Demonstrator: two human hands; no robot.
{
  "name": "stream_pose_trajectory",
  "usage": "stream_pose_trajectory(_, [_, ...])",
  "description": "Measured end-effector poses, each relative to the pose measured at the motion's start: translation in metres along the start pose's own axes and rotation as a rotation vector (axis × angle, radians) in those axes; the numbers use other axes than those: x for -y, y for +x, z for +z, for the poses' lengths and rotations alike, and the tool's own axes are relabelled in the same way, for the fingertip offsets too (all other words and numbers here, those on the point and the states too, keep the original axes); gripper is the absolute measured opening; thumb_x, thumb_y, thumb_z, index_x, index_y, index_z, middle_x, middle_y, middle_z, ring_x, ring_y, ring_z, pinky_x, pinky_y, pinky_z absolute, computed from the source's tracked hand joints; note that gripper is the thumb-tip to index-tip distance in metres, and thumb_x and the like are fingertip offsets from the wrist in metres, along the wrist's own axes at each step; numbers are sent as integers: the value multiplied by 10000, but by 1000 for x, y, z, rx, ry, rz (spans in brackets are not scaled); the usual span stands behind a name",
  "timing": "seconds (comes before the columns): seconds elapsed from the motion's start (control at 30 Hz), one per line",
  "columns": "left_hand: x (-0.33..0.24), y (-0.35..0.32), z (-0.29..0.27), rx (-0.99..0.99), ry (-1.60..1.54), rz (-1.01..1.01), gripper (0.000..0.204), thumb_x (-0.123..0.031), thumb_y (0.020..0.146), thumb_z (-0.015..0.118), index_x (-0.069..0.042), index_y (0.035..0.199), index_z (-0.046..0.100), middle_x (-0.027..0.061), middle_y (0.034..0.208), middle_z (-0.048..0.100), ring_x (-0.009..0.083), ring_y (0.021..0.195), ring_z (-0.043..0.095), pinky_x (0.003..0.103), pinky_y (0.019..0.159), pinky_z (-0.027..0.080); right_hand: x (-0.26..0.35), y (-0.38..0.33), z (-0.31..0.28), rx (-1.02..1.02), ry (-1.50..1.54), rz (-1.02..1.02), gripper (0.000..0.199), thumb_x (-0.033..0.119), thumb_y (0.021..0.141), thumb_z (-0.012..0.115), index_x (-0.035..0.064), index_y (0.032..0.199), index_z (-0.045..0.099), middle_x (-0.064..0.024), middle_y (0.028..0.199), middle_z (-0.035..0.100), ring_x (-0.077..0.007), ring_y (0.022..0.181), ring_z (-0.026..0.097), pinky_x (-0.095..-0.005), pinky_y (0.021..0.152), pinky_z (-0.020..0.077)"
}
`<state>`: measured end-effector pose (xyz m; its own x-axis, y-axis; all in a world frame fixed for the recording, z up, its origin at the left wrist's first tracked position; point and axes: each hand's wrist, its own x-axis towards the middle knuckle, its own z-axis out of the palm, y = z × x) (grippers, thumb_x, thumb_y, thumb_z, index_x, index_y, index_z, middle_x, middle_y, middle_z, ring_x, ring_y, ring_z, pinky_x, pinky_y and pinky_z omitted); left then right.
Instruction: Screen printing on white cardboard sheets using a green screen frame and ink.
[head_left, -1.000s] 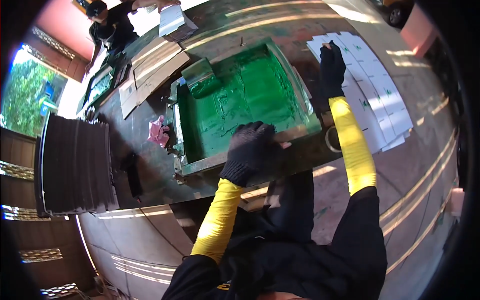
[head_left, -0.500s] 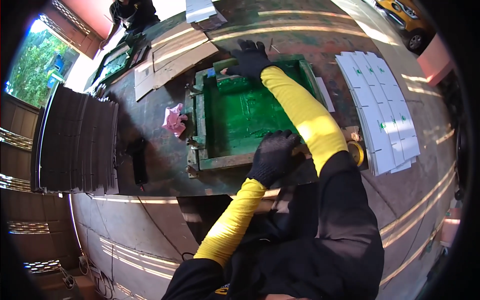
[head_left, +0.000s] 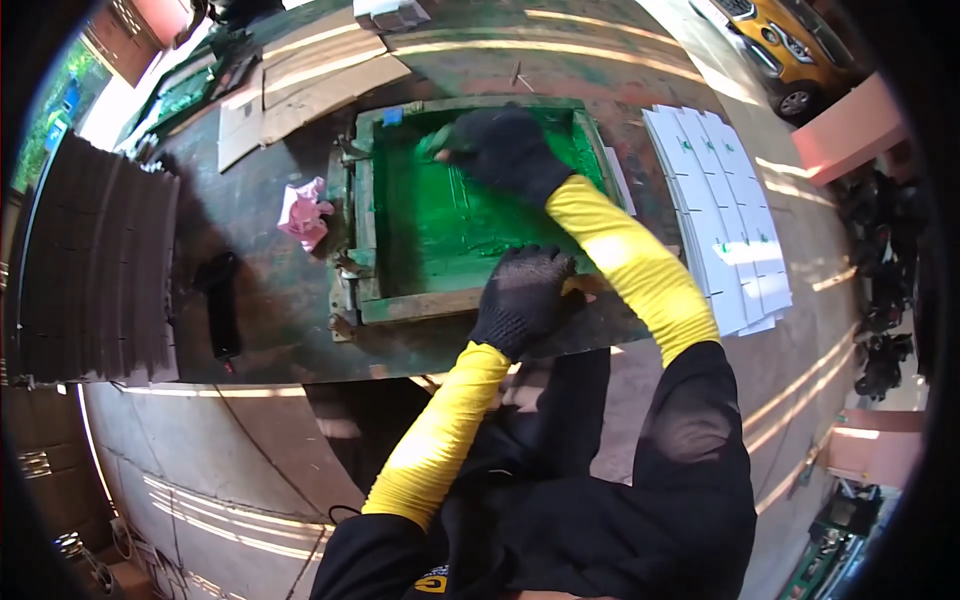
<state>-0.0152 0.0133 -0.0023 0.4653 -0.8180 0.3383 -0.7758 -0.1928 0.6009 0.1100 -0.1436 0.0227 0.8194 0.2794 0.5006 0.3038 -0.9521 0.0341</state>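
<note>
A wooden screen-printing frame [head_left: 420, 305] lies on the dark table before me, its mesh [head_left: 420, 225] coated with wet green ink. Inside it, my right hand [head_left: 505, 150], in a black glove, is closed round a squeegee [head_left: 436, 143] in the far half of the mesh. Only the squeegee's left end shows; the glove covers the rest, and motion blurs it. My gloved left hand [head_left: 522, 298] is closed over the frame's near rail, right of its middle. Metal hinge clamps [head_left: 352, 268] sit along the frame's left side.
Overlapping white printed sheets [head_left: 720, 225] lie to the right. Leftward are a crumpled pink cloth [head_left: 305, 212], a black tool [head_left: 222, 310] and a tall stack of dark cardboard [head_left: 95, 260]. Flat brown cardboard [head_left: 310, 85] and another green frame [head_left: 180, 98] are farther back.
My right hand has come from the frame's far rail toward me, onto the inked mesh, with the squeegee. The left hand stays on the near rail. The whole view has shifted somewhat.
</note>
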Motion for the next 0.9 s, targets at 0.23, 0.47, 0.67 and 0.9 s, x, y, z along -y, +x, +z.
stream_pose_trajectory(0.23, [-7,5,8,-101,20,26,392,-435,774,814,-87,897,683,135,910,638,341,903,650,477,830,507,-108,-50,-60,243,-234,248,612,673,871,659,122,1122,746,-173,1003,751,-341,926,725,-457,802,560])
stream_pose_trajectory(0.47, [-5,-1,2,-46,41,-14,406,-388,755,821,-73,963,671,130,963,660,323,964,653,469,901,508,-86,-45,-40,204,-304,451,735,774,855,587,76,1037,730,-182,857,733,-364,837,729,-493,737,570])
stream_pose_trajectory(0.67, [-6,1,4,-59,7,-2,412,-392,750,826,-77,966,674,130,963,662,321,966,656,465,901,510,-88,-47,-27,140,-400,381,804,846,821,556,71,947,727,-162,781,721,-357,726,723,-484,652,561])
stream_pose_trajectory(0.9, [-3,4,7,-49,7,11,392,-378,749,824,-78,954,676,131,951,664,325,952,659,460,888,512,-76,-54,-39,175,-243,261,610,749,818,674,140,815,698,-150,779,700,-336,745,713,-444,624,529])
